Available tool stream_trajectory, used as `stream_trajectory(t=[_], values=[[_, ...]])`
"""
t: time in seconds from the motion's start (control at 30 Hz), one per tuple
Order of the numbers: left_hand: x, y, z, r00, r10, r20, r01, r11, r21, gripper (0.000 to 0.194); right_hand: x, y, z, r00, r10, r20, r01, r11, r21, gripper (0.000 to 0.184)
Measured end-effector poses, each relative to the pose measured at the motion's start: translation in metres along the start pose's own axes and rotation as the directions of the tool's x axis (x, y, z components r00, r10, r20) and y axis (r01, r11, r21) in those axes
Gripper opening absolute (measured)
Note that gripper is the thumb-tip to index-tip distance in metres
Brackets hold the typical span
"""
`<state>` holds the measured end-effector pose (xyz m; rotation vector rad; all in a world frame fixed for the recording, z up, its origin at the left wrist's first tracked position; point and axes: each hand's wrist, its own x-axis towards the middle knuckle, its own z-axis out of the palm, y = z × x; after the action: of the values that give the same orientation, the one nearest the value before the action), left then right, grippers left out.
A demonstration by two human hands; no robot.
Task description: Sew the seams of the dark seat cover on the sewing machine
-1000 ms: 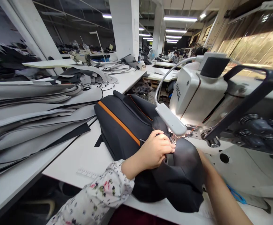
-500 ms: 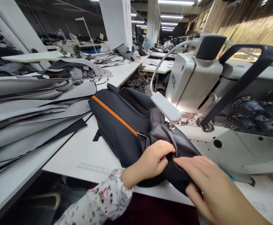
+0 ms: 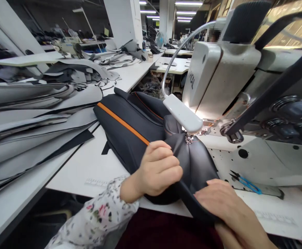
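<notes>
A dark fabric cover with an orange stripe (image 3: 130,126) lies on the white table (image 3: 88,166) and runs under the needle of a white sewing machine (image 3: 218,79). My left hand (image 3: 157,167) is closed in a fist round a fold of the dark fabric just in front of the needle (image 3: 188,138). My right hand (image 3: 222,202) lies near the table's front edge, fingers together, pressing and gripping the near edge of the same fabric. A white gooseneck lamp (image 3: 183,114) lights the needle area.
Stacks of grey and black cut panels (image 3: 31,117) cover the table to the left. Blue-handled snips (image 3: 245,181) lie on the machine bed at the right. A ruler strip (image 3: 99,182) is fixed at the table's front edge. More tables, machines and a person stand far behind.
My left hand has pulled back from the needle and bunched the fabric in a fist. My right hand came out from beneath the fabric and now lies on its near edge.
</notes>
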<state>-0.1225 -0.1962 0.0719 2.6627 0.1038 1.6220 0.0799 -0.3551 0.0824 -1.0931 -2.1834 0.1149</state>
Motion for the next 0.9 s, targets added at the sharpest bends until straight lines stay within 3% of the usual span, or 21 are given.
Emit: stream_trajectory(t=[0.07, 0.1, 0.17, 0.27, 0.33, 0.4, 0.53, 0.7, 0.9], values=[[0.002, -0.001, -0.018, 0.996, 0.041, -0.081, -0.031, 0.991, 0.128, 0.022, 0.007, -0.005, -0.002, 1.0, -0.007, 0.008, 0.007, 1.0, 0.016, 0.036], [0.001, 0.0, -0.021, 0.995, 0.074, -0.07, -0.062, 0.984, 0.164, 0.018, 0.01, -0.007, -0.004, 1.0, -0.013, 0.018, 0.012, 0.999, 0.032, 0.037], [-0.006, 0.003, -0.02, 0.983, 0.167, 0.08, -0.179, 0.97, 0.167, 0.016, 0.016, -0.008, -0.007, 0.997, -0.045, 0.055, 0.04, 0.996, 0.083, 0.035], [-0.017, 0.006, -0.008, 0.905, 0.241, 0.35, -0.285, 0.955, 0.081, 0.025, 0.018, 0.002, -0.014, 0.978, -0.077, 0.196, 0.038, 0.98, 0.196, 0.031], [-0.019, 0.004, -0.003, 0.878, 0.245, 0.411, -0.304, 0.949, 0.084, 0.022, 0.015, 0.017, -0.018, 0.965, -0.09, 0.245, 0.038, 0.977, 0.21, 0.035], [-0.016, -0.002, -0.003, 0.852, 0.236, 0.467, -0.325, 0.938, 0.118, 0.016, 0.01, 0.038, -0.019, 0.982, -0.075, 0.173, 0.053, 0.991, 0.126, 0.041], [-0.007, -0.009, -0.005, 0.789, 0.161, 0.593, -0.311, 0.937, 0.16, 0.02, 0.007, 0.074, -0.007, 0.998, -0.052, 0.037, 0.056, 0.991, -0.124, 0.044], [-0.01, -0.002, -0.003, 0.763, 0.07, 0.643, -0.254, 0.947, 0.198, 0.031, 0.006, 0.086, 0.005, 0.992, -0.109, 0.07, 0.124, 0.957, -0.261, 0.033], [-0.011, -0.005, -0.005, 0.74, 0.031, 0.672, -0.186, 0.969, 0.161, 0.036, 0.003, 0.091, -0.003, 0.979, -0.16, 0.128, 0.194, 0.926, -0.325, 0.035]])
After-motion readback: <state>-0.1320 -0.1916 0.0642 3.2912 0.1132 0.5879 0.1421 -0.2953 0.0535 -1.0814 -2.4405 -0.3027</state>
